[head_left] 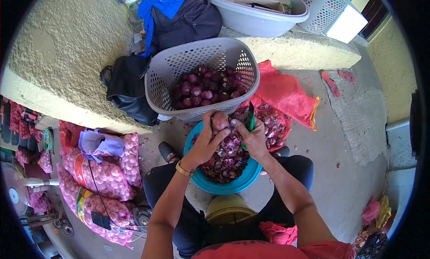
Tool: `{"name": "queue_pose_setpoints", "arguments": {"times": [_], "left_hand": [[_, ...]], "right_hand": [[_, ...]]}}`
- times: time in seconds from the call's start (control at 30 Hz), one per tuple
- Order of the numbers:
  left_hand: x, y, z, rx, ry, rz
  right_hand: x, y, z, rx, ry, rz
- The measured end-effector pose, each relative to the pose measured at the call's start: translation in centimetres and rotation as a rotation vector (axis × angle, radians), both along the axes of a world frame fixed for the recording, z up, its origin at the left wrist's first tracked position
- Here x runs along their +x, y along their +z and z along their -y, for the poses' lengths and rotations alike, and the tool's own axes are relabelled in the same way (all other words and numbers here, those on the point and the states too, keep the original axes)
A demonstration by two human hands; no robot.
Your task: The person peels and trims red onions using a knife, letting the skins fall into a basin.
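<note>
concrete floor (331, 178), rough cream-painted wall (67, 48) at left. pink mesh sacks filled with bulbs (96, 178) stand on the floor, left side. left hand (207, 140): fingers curled around a round, brownish-purple onion (220, 120), which is held above a round blue plastic basin (254, 174) containing loose purple onion skins (224, 162). right hand (253, 138): closed around a green-handled knife (251, 119), blade pointing away from the person; thumb near the onion, contact cannot be told. beyond the basin: grey perforated plastic basket (156, 75) holding shiny purple onions (207, 86).
</note>
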State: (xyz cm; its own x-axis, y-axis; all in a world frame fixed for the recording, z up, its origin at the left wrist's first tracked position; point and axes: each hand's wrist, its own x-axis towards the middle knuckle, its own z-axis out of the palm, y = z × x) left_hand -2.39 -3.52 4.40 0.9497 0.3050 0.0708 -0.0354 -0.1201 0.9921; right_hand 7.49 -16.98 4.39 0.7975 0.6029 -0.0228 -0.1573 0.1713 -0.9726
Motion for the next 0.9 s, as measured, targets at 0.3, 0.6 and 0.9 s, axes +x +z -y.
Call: {"name": "queue_pose_setpoints", "arguments": {"times": [0.3,0.6,0.9], "left_hand": [[0.4,-1.5,-0.2,0.053,0.097,0.027],[0.6,-2.4,-0.7,-0.027,0.086,-0.040],[0.8,-1.6,-1.3,-0.130,0.148,-0.031]], "right_hand": [[-0.1,0.4,-0.7,-0.098,-0.002,-0.015],[0.1,0.6,-0.8,-0.346,-0.003,0.266],[-0.5,0.8,0.0,-0.358,0.192,0.567]]}}
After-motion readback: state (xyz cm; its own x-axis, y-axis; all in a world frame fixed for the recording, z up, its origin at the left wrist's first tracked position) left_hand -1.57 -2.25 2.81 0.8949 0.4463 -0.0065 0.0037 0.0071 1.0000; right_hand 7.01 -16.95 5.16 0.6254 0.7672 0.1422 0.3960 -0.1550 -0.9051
